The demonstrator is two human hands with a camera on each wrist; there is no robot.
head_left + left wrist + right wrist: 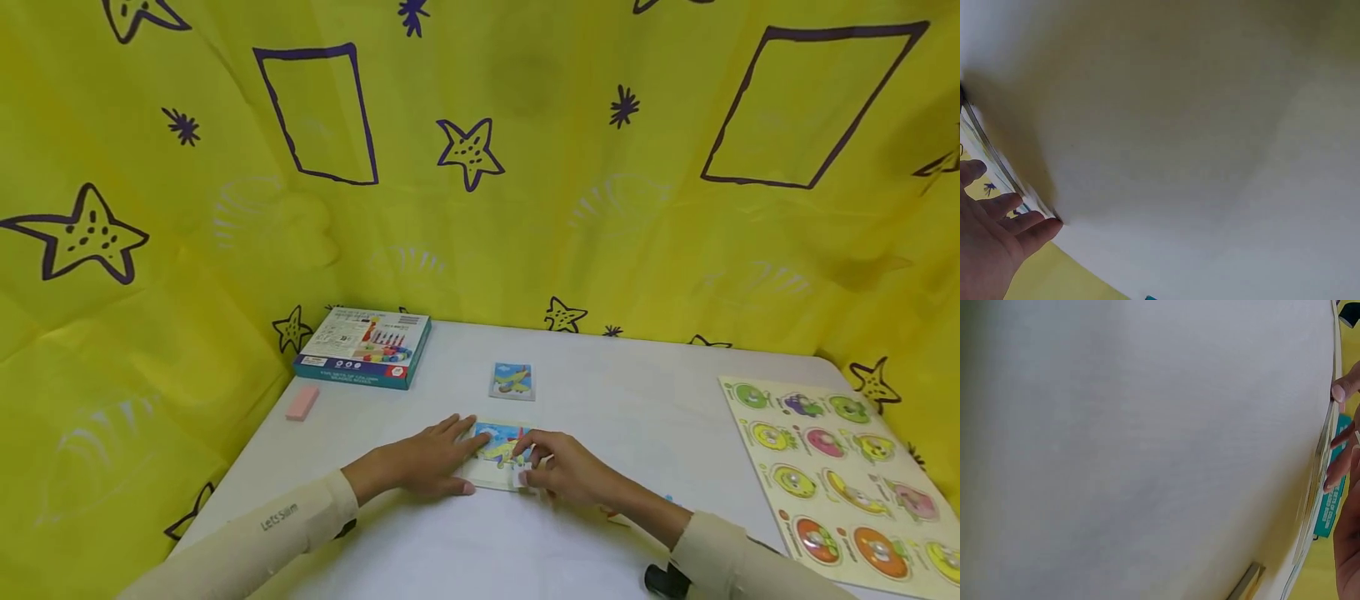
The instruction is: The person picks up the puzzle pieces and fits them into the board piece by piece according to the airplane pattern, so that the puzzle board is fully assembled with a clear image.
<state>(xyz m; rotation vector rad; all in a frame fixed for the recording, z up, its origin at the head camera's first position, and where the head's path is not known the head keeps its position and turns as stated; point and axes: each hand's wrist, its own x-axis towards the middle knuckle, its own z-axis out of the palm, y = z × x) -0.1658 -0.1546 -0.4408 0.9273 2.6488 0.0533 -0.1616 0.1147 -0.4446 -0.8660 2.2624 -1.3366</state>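
Note:
A small puzzle board (487,477) lies in front of me, its upper part filled with a yellow aeroplane on blue sky and its lower part bare. My left hand (435,460) rests at its left side, fingers extended over the edge; the left wrist view shows these fingers (1038,234) by the board's edge. Between thumb and fingers, my right hand (570,468) pinches a pale puzzle piece (519,475) over the lower right part. The piece's printed face cannot be made out. Behind the board lies a small picture card (513,381) with a similar aeroplane.
Loose pieces (613,517) lie partly hidden under my right forearm, near a black object (666,581). A flat box (363,346) and a pink block (302,403) are at the left. A fruit board (847,483) covers the right side. Yellow curtain surrounds the white table (630,383).

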